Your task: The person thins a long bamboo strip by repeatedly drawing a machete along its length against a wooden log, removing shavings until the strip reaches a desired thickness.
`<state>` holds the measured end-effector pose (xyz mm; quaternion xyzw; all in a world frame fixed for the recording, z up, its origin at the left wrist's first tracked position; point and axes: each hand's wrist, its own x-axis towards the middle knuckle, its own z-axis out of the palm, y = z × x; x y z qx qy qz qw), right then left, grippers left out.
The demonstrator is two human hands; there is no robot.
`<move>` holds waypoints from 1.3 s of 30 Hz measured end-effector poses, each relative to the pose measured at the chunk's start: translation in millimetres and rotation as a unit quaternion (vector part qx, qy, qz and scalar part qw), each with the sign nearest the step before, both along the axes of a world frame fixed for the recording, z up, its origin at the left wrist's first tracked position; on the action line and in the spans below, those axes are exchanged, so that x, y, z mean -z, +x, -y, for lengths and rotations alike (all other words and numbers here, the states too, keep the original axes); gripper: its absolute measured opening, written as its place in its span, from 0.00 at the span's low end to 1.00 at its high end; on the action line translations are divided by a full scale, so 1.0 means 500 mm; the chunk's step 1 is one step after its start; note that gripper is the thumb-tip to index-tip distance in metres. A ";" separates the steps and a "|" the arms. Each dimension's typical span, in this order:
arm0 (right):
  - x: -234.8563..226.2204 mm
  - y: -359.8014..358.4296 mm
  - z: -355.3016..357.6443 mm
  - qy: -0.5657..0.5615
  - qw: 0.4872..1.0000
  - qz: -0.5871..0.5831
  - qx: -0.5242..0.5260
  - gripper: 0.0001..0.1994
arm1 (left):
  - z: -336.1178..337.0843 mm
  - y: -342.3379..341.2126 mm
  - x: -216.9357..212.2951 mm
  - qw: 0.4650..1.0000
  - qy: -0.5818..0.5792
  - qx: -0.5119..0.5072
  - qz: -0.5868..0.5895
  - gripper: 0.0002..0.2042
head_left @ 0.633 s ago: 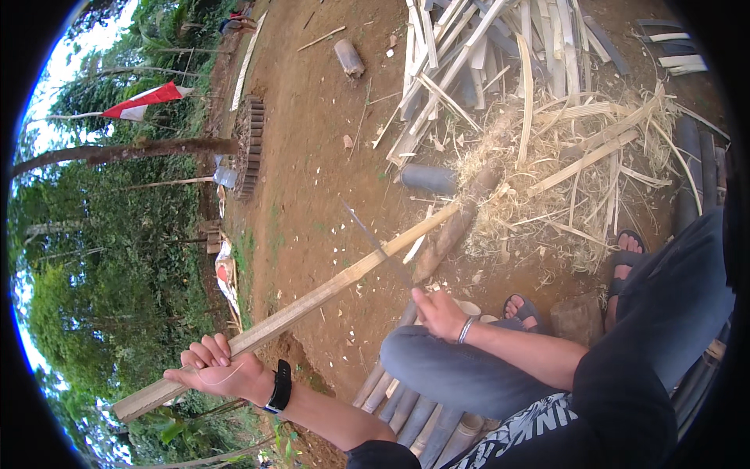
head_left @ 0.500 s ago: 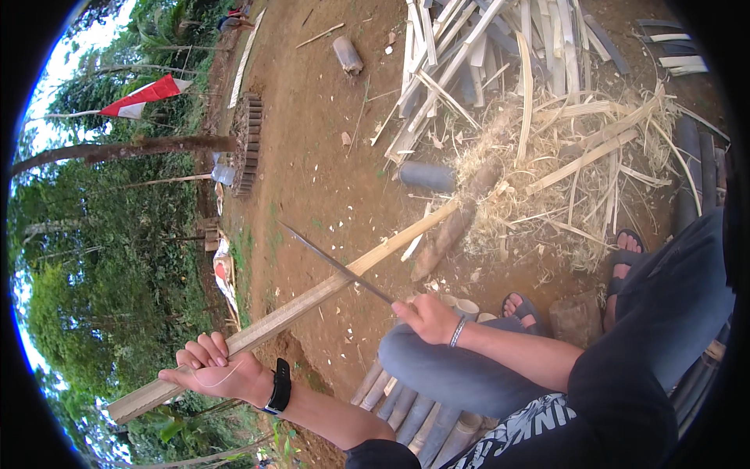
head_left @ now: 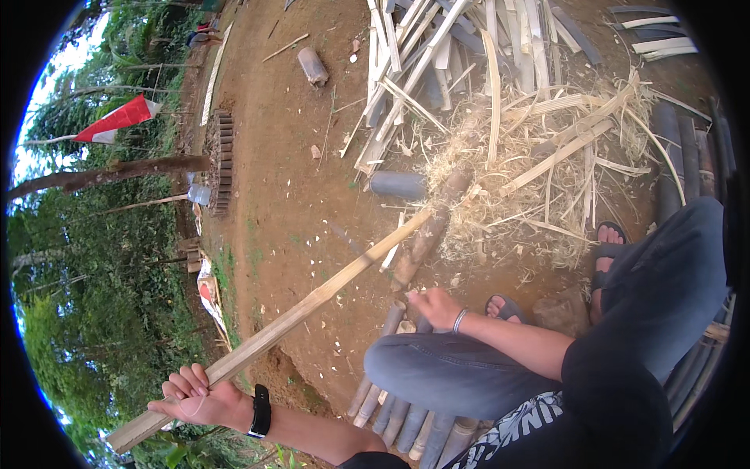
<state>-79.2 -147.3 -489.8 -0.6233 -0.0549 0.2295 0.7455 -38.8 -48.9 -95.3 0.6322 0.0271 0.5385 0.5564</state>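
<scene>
Bamboo strip point(head_left: 301, 309), just one, fills the curled left hand point(head_left: 207, 401); right hand point(head_left: 437, 308) clenches one blurred knife point(head_left: 367, 257).

Pale, matt, fibrous wood along that strip point(head_left: 301, 306)!
And here: dry, papery shavings point(head_left: 488, 220), faded denim-like cloth trousers point(head_left: 445, 375), a shiny metal-looking bracelet point(head_left: 459, 320), a smooth black watch strap point(head_left: 261, 410).

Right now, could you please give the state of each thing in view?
Pale strip: slanting, far end at the brown log
Left hand: closed around the strip
Right hand: closed on the knife
Knife: blurred, crossing the strip
Shavings: loose, heaped
Split pieces: piled
Flag: partly spread
Watch: strapped on
Sandals: worn
</scene>
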 end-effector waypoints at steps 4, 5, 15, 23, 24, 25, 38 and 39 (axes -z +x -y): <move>0.067 0.007 0.004 0.040 0.951 -0.305 0.033 0.36 | 0.000 -0.006 -0.002 1.000 0.022 -0.015 0.003 0.26; 0.053 0.003 -0.013 0.045 0.975 -0.214 0.040 0.36 | -0.007 0.003 0.003 1.000 0.023 -0.012 0.003 0.26; 0.023 0.002 -0.031 0.055 0.994 -0.094 0.002 0.37 | -0.033 -0.001 -0.008 0.998 0.010 -0.055 -0.009 0.26; 0.023 0.017 -0.004 0.005 0.998 -0.062 -0.034 0.36 | -0.019 0.002 -0.010 0.998 0.020 -0.060 -0.014 0.26; 0.056 0.024 0.003 -0.010 0.994 -0.102 -0.024 0.36 | -0.018 0.004 -0.011 0.998 0.021 -0.056 -0.020 0.26; 0.062 0.026 0.006 -0.012 0.990 -0.138 -0.024 0.36 | -0.018 0.003 -0.012 0.998 0.023 -0.054 -0.027 0.26; 0.046 0.026 0.013 -0.028 0.991 -0.125 0.027 0.38 | -0.010 0.032 0.079 0.990 0.066 0.121 -0.020 0.21; 0.027 0.030 0.013 -0.033 0.993 -0.110 0.028 0.39 | -0.018 0.038 0.124 0.993 0.069 0.094 -0.026 0.20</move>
